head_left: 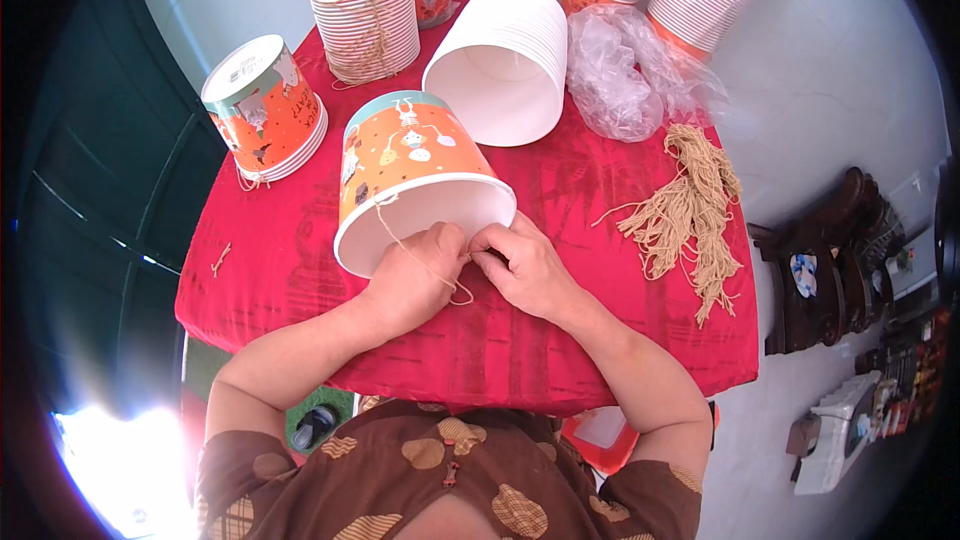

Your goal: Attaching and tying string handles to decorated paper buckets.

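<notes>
In front of me an orange paper bucket with cartoon prints and a teal base band lies tilted, its white mouth toward me. From a spot on its left rim a thin tan twine runs down to my hands, and a loose loop hangs below them. My left hand is closed at the bucket's mouth, fingers curled on the twine. Beside it my right hand pinches thumb and forefinger together on the twine, close to the lower right rim. The fingertips of the left hand are partly hidden.
A bundle of cut twine lies at the right on the red tablecloth. Nested white buckets lie behind, next to a crumpled clear plastic bag. A short upside-down stack stands left, a taller stack farther back.
</notes>
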A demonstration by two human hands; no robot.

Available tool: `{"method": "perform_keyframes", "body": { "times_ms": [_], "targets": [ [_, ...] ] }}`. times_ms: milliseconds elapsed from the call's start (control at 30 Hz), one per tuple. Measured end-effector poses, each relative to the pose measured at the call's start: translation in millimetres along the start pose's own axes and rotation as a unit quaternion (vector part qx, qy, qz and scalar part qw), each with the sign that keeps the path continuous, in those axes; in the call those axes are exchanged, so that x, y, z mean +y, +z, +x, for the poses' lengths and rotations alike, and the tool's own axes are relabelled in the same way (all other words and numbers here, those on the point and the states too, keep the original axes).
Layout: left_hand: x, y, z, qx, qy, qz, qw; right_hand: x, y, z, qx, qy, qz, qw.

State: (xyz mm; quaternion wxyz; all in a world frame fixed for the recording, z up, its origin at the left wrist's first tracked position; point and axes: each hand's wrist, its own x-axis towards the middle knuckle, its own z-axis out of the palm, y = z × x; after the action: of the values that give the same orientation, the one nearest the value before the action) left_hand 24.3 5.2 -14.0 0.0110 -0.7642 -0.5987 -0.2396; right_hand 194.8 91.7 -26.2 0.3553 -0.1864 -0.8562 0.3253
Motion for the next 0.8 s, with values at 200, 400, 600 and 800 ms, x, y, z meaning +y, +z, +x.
{"method": "perform_keyframes", "body": {
  "times_ms": [200,400,600,800],
  "targets": [
    [-6,-18,4,-0.045,-0.073,-0.215,0.973,0,-4,0,-0.04,-0.025,-0.015,0.999],
    [-7,-19,3,-0.056,-0.098,-0.232,0.966,2,-5,0,-0.049,-0.064,-0.025,0.996],
    [-9,-17,3,-0.016,-0.108,-0.196,0.975,-2,-6,2,-0.062,-0.082,-0.047,0.994],
    [-9,-20,6,-0.017,-0.122,-0.182,0.976,0,-6,2,-0.076,-0.088,-0.061,0.991]
  ]
}}
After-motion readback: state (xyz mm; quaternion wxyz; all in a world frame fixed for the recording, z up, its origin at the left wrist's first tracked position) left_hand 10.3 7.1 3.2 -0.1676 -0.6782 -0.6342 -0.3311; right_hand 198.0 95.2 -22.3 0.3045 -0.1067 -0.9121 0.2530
